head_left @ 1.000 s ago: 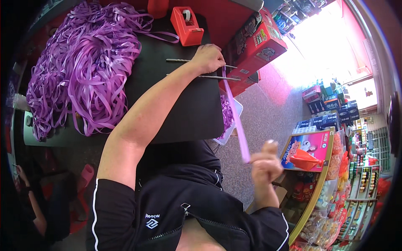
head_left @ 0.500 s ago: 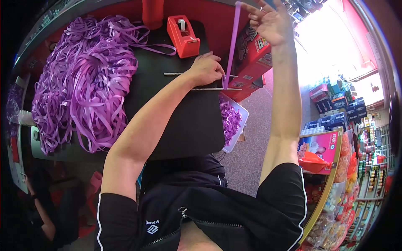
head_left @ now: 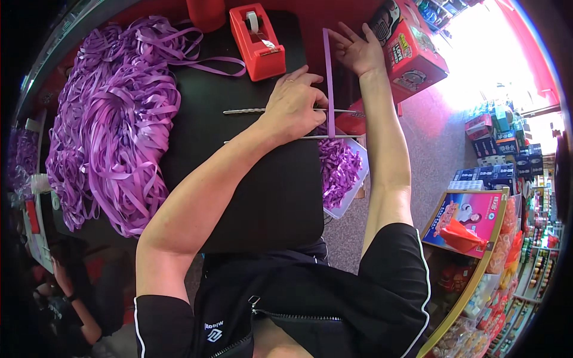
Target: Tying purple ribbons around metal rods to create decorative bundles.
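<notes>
A narrow purple ribbon [head_left: 330,77] stands taut, running up from two slim rods that stick out past the black table's right edge. The farther rod [head_left: 239,111] looks twisted; the nearer rod [head_left: 343,136] is smooth. My left hand [head_left: 295,106] lies over the rods, fingers curled in at the farther one, right beside the ribbon; what its fingertips pinch is hidden. Higher and to the right, my right hand [head_left: 362,52] has its palm up. The ribbon's upper end is at its fingertips, with the other fingers spread.
A big heap of purple ribbon [head_left: 113,131] covers the left of the table [head_left: 268,203]. A red tape dispenser [head_left: 265,59] stands beyond my left hand. Below the rods, a white bin [head_left: 358,173] holds ribbon pieces. A red box [head_left: 415,53] is near my right wrist. Another person's arm [head_left: 83,316] shows lower left.
My right hand has come down and left, with the ribbon's upper end still at its fingertips. My left hand stays at the rods, its fingers more raised. The whole view has shifted slightly.
</notes>
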Available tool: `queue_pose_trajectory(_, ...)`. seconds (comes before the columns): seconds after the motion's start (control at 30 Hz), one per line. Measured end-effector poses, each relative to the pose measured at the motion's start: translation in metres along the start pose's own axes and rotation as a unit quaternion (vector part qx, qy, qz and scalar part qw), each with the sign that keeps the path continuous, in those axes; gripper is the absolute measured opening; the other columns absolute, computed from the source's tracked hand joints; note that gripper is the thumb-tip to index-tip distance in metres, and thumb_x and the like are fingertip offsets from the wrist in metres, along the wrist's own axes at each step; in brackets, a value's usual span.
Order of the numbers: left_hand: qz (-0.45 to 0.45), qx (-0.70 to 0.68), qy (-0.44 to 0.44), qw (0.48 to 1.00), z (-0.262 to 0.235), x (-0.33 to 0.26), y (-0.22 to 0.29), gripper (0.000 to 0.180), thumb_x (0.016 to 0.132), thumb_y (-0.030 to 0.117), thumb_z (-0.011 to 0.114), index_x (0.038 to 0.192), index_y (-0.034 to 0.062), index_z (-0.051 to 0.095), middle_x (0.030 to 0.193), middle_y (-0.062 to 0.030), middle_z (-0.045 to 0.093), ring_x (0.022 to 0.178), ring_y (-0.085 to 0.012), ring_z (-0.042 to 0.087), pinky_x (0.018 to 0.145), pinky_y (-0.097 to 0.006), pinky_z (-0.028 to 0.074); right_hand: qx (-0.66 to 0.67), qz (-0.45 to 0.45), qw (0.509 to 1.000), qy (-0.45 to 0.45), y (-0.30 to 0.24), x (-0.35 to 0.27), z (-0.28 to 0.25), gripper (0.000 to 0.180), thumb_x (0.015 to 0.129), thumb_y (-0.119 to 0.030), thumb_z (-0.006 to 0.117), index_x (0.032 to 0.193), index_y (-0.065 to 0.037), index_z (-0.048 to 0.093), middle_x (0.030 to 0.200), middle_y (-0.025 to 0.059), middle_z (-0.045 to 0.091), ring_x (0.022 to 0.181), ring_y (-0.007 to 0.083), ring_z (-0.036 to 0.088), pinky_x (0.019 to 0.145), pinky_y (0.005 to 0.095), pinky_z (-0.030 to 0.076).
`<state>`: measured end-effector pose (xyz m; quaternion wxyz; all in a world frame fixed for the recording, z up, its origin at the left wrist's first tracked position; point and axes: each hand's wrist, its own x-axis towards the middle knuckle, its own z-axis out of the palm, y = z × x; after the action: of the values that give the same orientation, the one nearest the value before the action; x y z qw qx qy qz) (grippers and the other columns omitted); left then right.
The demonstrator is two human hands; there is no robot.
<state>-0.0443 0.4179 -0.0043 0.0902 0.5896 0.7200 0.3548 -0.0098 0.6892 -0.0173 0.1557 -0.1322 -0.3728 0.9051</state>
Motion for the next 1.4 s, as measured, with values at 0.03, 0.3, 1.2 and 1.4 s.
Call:
queue_pose_trajectory(0.03,0.0,0.002,0.008,1.0,0.0,0.0,0.001,0.026,0.069,0.016,0.064,0.093,0.0094,0.073,0.135,-0.0128,0.051,0.136,-0.0329,0.032,0.112,-0.044,0.025,0.023,-0.009,1.0,-0.006,0.004,0.003,-0.002,0.061,0.096,-0.048,0.038,0.137,-0.004,0.04,0.132,0.0284,0.05,0.077,0.0233,0.05,0.068,0.0307,0.042)
queue_pose_trajectory(0.3,-0.007,0.007,0.007,1.0,-0.002,0.001,0.001,0.025,0.068,0.015,0.064,0.09,0.0074,0.072,0.134,-0.0123,0.051,0.136,-0.0323,0.034,0.111,-0.043,0.026,0.086,-0.057,0.994,-0.033,0.015,0.014,0.018,0.06,0.096,-0.048,0.037,0.136,-0.003,0.038,0.128,0.0313,0.051,0.073,0.0236,0.049,0.066,0.0313,0.041)
queue_pose_trajectory(1.2,0.025,0.023,0.047,0.998,0.002,0.0,0.006,0.018,0.069,0.013,0.065,0.086,0.0104,0.072,0.137,-0.0141,0.047,0.135,-0.0337,0.033,0.111,-0.045,0.026,-0.364,-0.18,0.901,0.153,0.221,-0.165,-0.098,0.045,0.095,-0.026,0.048,0.131,0.0,0.05,0.11,0.0114,0.066,0.109,0.0184,0.057,0.097,0.031,0.041)
queue_pose_trajectory(1.4,0.051,0.036,0.064,0.996,0.003,-0.002,0.0,0.019,0.07,0.014,0.065,0.087,0.0105,0.073,0.135,-0.0135,0.049,0.132,-0.0327,0.038,0.109,-0.044,0.029,-0.394,-0.186,0.881,0.186,0.251,-0.257,-0.032,0.042,0.092,-0.023,0.045,0.124,0.001,0.057,0.098,0.0092,0.068,0.102,0.0189,0.054,0.098,0.0339,0.037)
